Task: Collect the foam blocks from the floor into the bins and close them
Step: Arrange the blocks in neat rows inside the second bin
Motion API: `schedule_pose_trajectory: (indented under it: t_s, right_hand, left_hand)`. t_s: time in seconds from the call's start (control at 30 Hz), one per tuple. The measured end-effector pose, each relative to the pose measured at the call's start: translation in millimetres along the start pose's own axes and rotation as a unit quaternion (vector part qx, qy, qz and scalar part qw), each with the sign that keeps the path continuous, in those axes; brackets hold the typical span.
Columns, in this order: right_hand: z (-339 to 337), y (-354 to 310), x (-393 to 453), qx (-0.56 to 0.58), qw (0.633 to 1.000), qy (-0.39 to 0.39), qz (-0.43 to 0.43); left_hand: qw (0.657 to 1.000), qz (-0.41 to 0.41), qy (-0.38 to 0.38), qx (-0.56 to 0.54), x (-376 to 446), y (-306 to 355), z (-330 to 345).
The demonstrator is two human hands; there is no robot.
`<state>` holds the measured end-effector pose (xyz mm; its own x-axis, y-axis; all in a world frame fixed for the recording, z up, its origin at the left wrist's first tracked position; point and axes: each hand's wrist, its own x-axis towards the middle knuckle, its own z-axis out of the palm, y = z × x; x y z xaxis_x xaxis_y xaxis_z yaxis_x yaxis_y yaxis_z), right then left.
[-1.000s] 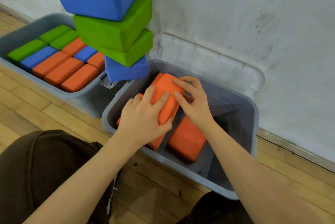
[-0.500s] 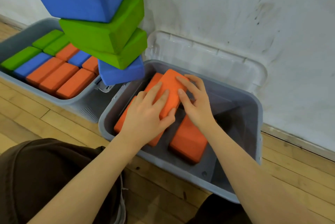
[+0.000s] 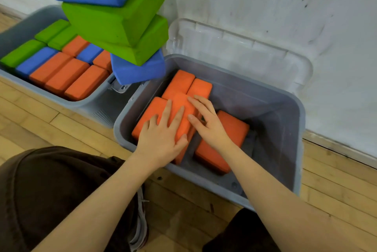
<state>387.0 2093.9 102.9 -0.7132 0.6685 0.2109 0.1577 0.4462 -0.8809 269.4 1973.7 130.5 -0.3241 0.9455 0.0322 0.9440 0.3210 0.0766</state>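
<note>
Hands both lie flat, fingers straight and slightly spread: left hand and right hand press an orange rectangular foam block lying atop other orange blocks inside the grey plastic bin by the wall.

Wood plank floor, light brown w/ visible seams, fills lower part of view. White wall behind, scuffed w/ dark smudges upper right. Baseboard runs diag. along wall-floor joint at right; short bit of it also top left. Dark brown trousers cover bent knee at lower left, 2nd dark leg patch at bottom centre. White shoe w/ laces just beside left knee, partly hidden by forearm.
</note>
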Motion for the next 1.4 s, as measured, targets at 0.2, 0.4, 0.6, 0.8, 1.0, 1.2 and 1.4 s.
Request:
schedule_pose_trajectory:
  t_s: [0.2, 0.4, 0.6, 0.8, 1.0, 1.2, 1.4]
  right_hand:
    - [6.0, 11.1, 0.1, 0.04, 0.997, 0.065, 0.026]
    - [-11.3, 71.7, -13.7, -0.011, 0.985, 0.107, 0.135]
    - [-5.2, 101.8, -25.3, -0.048, 0.984, 0.05, 0.163]
    - [4.8, 118.8, -5.8, -0.178, 0.978, -0.012, 0.109]
    - [4.7, 109.1, 31.7, -0.264, 0.961, -0.027, 0.077]
    - [13.1, 115.7, 44.2, -0.26, 0.962, 0.052, 0.066]
    - [18.8, 125.0, 50.8, -0.169, 0.979, 0.061, 0.097]
  left_hand:
    - [0.998, -0.01, 0.036, -0.056, 28.8, 0.9, -6.0]
    - [0.999, 0.026, 0.011, -0.028, 65.6, 26.2, 5.4]
    - [0.999, 0.035, 0.006, 0.011, 58.1, 18.4, 49.0]
    - [0.999, 0.031, -0.021, 0.0, 63.0, 10.3, 80.9]
    - [0.999, 0.036, -0.016, -0.011, 64.1, 8.1, 86.6]
    - [0.999, 0.036, -0.013, -0.019, 65.4, 12.9, 87.7]
    - [0.999, 0.024, -0.037, -0.009, 77.2, 15.8, 105.6]
